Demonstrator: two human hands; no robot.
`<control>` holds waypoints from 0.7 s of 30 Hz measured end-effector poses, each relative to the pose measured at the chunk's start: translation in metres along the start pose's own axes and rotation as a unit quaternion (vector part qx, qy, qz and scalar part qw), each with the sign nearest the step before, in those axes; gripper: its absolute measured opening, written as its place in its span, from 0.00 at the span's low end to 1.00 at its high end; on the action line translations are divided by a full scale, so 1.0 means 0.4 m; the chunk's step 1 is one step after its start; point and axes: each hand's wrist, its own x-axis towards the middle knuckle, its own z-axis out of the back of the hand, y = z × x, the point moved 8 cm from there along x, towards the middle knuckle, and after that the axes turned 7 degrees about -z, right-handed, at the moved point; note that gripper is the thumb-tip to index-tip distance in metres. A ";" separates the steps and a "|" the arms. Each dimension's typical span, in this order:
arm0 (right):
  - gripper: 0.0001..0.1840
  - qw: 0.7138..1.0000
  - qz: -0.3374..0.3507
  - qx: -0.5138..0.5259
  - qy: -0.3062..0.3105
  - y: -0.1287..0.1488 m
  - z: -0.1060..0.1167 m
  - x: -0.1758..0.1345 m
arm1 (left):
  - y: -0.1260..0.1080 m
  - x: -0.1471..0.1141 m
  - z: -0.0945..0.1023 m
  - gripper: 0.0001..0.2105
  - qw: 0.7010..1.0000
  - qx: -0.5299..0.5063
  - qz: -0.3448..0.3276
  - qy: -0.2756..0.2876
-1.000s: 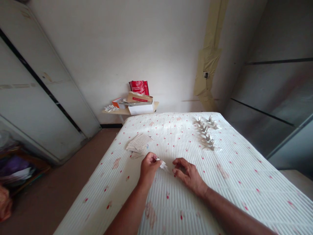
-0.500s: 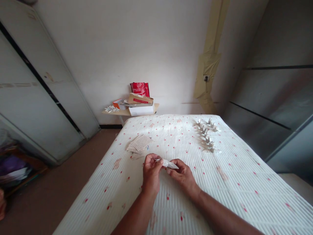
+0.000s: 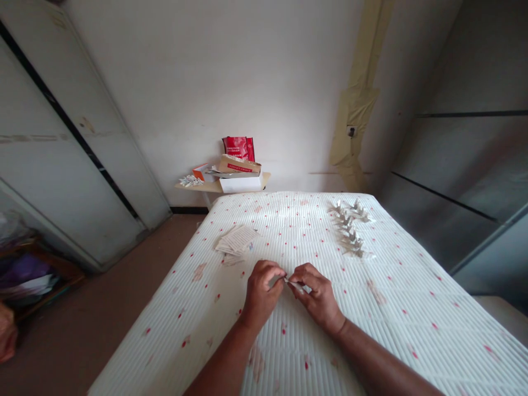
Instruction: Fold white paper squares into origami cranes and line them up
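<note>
Between my two hands is a small folded piece of paper [image 3: 296, 286], mostly covered by the fingers. My left hand [image 3: 264, 289] pinches one end between thumb and fingertips. My right hand [image 3: 315, 291] is closed on the other end, its thumb below and fingers above. Both hands hover over the quilted bed cover [image 3: 284, 352]. Beyond my left hand lies a stack of printed paper sheets [image 3: 237, 242]. Off to the right, several folded paper cranes [image 3: 348, 231] stand in rows on the cover.
A small table [image 3: 210, 187] against the wall bears a white box [image 3: 241, 183], a red bag [image 3: 237, 148] and a heap of white folded paper [image 3: 190, 180]. Cabinets [image 3: 61, 137] stand at the left. A shelf with cloths [image 3: 33, 275] is at the lower left.
My hands have drawn closer together at the paper, with both sets of fingers now pinching near its middle. Less of the paper shows than before. The view has shifted slightly.
</note>
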 end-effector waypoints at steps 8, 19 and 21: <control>0.14 0.943 0.171 -0.281 0.055 0.034 -0.047 -0.037 | 0.028 -0.027 -0.039 0.08 0.986 0.128 -0.028 0.104; 0.11 0.918 0.150 -0.317 0.185 0.008 -0.090 -0.072 | -0.003 -0.120 -0.058 0.10 0.962 0.146 -0.058 0.225; 0.09 0.923 0.131 -0.306 0.194 -0.004 -0.087 -0.072 | -0.006 -0.121 -0.060 0.10 0.958 0.151 -0.061 0.236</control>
